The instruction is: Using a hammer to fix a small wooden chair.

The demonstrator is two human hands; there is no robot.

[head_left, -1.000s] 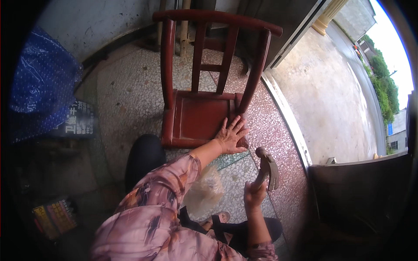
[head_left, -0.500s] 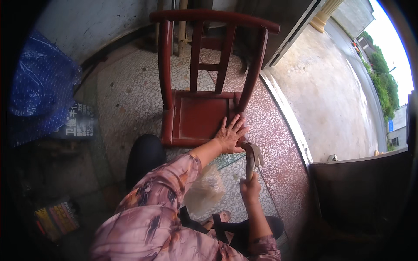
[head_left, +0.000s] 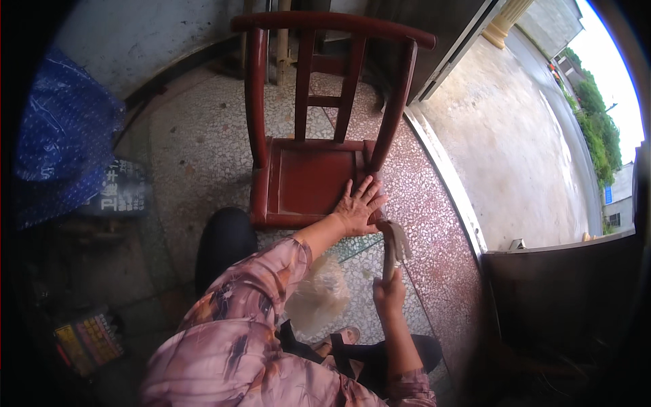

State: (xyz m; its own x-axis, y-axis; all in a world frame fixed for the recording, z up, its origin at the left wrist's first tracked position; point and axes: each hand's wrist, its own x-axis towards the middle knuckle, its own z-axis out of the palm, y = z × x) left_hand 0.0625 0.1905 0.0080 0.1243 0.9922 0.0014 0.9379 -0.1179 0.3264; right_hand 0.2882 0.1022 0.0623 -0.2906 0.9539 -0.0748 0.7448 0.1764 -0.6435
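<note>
A dark red wooden chair stands on the floor in front of me, its slatted back on the far side. My left hand lies flat on the near right corner of the seat with its fingers spread. Just to the right, my right hand grips the handle of a claw hammer. The hammer's head is up beside the seat's near right corner, close to the left hand's thumb; it is slightly blurred, and I cannot tell whether it touches the chair.
A clear plastic bag lies on the terrazzo floor below my left forearm. Blue sheeting hangs at the left above a dark printed sack. At the right, a metal door sill borders concrete ground outside. A dark panel stands at the lower right.
The hammer's head has shifted very slightly in my right hand. My left hand stays pressed on the seat, and the chair sits a touch higher in the view.
</note>
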